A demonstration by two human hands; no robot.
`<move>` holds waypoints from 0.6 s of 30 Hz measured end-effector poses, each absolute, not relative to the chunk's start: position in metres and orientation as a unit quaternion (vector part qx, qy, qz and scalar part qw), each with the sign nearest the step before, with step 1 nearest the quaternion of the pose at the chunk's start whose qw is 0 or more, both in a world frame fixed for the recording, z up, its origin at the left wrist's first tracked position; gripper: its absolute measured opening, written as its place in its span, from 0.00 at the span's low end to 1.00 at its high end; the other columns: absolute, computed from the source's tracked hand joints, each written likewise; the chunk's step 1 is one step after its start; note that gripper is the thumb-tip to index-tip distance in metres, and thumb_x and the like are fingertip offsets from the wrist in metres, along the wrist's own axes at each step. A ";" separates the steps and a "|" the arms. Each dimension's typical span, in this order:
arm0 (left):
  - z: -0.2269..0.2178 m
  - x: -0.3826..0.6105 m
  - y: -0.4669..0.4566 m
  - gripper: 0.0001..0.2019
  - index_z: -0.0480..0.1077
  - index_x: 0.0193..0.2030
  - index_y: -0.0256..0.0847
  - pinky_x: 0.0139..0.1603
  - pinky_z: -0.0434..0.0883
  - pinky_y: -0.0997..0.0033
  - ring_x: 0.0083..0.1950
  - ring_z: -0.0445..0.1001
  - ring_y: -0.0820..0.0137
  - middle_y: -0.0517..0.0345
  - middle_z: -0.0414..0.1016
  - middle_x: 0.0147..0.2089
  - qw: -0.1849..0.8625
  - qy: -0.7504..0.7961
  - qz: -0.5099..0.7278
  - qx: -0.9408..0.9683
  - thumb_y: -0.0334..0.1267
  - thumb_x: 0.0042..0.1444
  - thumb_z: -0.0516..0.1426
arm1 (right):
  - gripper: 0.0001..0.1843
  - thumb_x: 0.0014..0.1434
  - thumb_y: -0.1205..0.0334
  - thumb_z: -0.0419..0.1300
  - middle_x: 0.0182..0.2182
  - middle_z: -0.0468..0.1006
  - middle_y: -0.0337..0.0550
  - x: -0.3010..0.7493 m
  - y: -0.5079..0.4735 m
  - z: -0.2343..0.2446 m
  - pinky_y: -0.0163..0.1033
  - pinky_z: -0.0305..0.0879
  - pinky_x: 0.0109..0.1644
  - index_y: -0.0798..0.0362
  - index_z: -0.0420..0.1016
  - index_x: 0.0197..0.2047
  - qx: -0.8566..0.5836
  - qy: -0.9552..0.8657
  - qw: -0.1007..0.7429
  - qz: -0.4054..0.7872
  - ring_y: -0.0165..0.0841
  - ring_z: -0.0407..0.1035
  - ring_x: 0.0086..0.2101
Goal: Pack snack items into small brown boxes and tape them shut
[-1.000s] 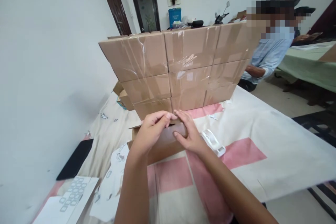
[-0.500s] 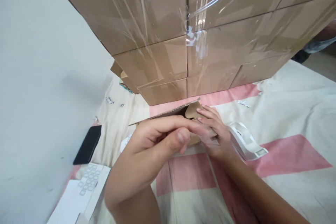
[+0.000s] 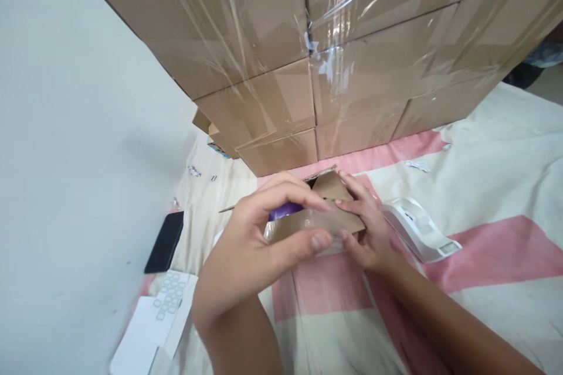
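A small open cardboard box [image 3: 294, 227] sits on the bedding in front of me, with a purple item [image 3: 285, 211] showing inside it. My right hand [image 3: 369, 225] grips the box's right end, fingers over the flap and thumb at the front panel. Over the box's left part reaches my left hand [image 3: 255, 234], its thumb and fingers spread apart and their tips slightly blurred. What looks like clear tape lies on the front panel between the two hands. A white tape dispenser [image 3: 422, 234] stands just right of my right hand.
A tall stack of taped cardboard boxes [image 3: 277, 99] rises behind the small box. A black phone [image 3: 165, 243] and a white printed carton [image 3: 153, 316] lie at left by the wall [image 3: 65, 158]. Silvery scraps [image 3: 417, 166] dot the pink-and-cream bedding [image 3: 497, 316].
My left thumb and fingers have spread apart, uncovering the box's front panel and the purple item. My right thumb now shows against the front panel. The view has shifted slightly.
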State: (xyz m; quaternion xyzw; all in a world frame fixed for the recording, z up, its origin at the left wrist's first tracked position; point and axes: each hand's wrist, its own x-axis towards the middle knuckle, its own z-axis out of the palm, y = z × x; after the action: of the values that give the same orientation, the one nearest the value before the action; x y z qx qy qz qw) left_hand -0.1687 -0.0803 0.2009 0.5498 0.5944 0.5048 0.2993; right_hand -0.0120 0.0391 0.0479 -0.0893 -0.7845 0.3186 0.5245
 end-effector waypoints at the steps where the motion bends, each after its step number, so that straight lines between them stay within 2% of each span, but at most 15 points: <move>1: 0.200 -0.170 -0.080 0.09 0.80 0.42 0.47 0.55 0.76 0.61 0.51 0.77 0.60 0.52 0.77 0.46 0.291 0.603 0.501 0.549 0.46 0.57 0.69 | 0.18 0.66 0.58 0.58 0.72 0.59 0.51 -0.012 0.037 0.049 0.70 0.57 0.69 0.45 0.68 0.59 -0.082 -0.787 0.522 0.320 0.54 0.56 0.70; 2: 0.199 -0.172 -0.080 0.10 0.79 0.45 0.48 0.58 0.76 0.60 0.56 0.76 0.59 0.51 0.76 0.51 0.291 0.611 0.497 0.543 0.45 0.57 0.68 | 0.17 0.65 0.57 0.58 0.72 0.58 0.50 -0.012 0.036 0.049 0.71 0.56 0.70 0.44 0.68 0.57 -0.079 -0.788 0.520 0.320 0.54 0.55 0.70; 4: 0.198 -0.175 -0.081 0.13 0.76 0.50 0.48 0.57 0.77 0.60 0.60 0.75 0.57 0.50 0.74 0.59 0.312 0.628 0.494 0.515 0.46 0.60 0.66 | 0.16 0.64 0.57 0.59 0.73 0.56 0.49 -0.013 0.033 0.050 0.73 0.53 0.70 0.44 0.68 0.55 -0.080 -0.790 0.521 0.314 0.55 0.54 0.71; 7: 0.194 -0.179 -0.080 0.18 0.70 0.54 0.49 0.43 0.80 0.66 0.56 0.79 0.56 0.49 0.72 0.63 0.359 0.646 0.481 0.471 0.51 0.61 0.64 | 0.18 0.62 0.57 0.61 0.71 0.61 0.51 -0.014 0.034 0.048 0.73 0.53 0.70 0.44 0.68 0.55 -0.074 -0.786 0.529 0.311 0.56 0.54 0.71; 9: 0.190 -0.181 -0.075 0.21 0.67 0.55 0.48 0.34 0.77 0.70 0.50 0.82 0.58 0.47 0.75 0.61 0.382 0.659 0.468 0.449 0.54 0.61 0.63 | 0.23 0.61 0.56 0.62 0.65 0.69 0.52 -0.014 0.036 0.047 0.72 0.56 0.69 0.43 0.67 0.59 -0.075 -0.778 0.538 0.316 0.55 0.58 0.68; 10: 0.188 -0.182 -0.072 0.22 0.66 0.55 0.47 0.33 0.75 0.71 0.48 0.82 0.59 0.46 0.77 0.58 0.387 0.664 0.467 0.439 0.55 0.62 0.62 | 0.26 0.61 0.55 0.63 0.61 0.73 0.52 -0.014 0.037 0.047 0.71 0.58 0.68 0.43 0.66 0.62 -0.081 -0.778 0.537 0.315 0.55 0.60 0.67; 12: 0.183 -0.182 -0.066 0.20 0.66 0.53 0.44 0.37 0.75 0.69 0.48 0.82 0.59 0.48 0.80 0.50 0.380 0.665 0.480 0.428 0.55 0.63 0.61 | 0.28 0.61 0.51 0.63 0.57 0.75 0.52 -0.014 0.039 0.046 0.69 0.61 0.66 0.43 0.67 0.63 -0.099 -0.787 0.529 0.301 0.55 0.64 0.63; 15: 0.179 -0.181 -0.060 0.16 0.69 0.49 0.43 0.48 0.75 0.66 0.48 0.81 0.62 0.53 0.81 0.41 0.358 0.651 0.509 0.435 0.50 0.64 0.61 | 0.25 0.62 0.47 0.61 0.56 0.74 0.52 -0.015 0.041 0.044 0.68 0.60 0.66 0.45 0.72 0.59 -0.115 -0.802 0.515 0.281 0.54 0.65 0.60; 18: 0.179 -0.180 -0.058 0.13 0.70 0.48 0.43 0.45 0.74 0.68 0.41 0.80 0.66 0.57 0.80 0.34 0.370 0.651 0.494 0.443 0.48 0.64 0.61 | 0.24 0.62 0.47 0.60 0.56 0.74 0.52 -0.015 0.040 0.043 0.66 0.60 0.66 0.46 0.73 0.58 -0.121 -0.799 0.517 0.282 0.54 0.64 0.59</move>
State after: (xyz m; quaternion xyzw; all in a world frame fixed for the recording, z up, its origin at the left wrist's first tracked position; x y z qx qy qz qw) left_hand -0.1802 -0.0582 0.1790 0.4429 0.6505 0.4940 0.3695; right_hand -0.0153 0.0404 0.0428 -0.1211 -0.7987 0.2824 0.5173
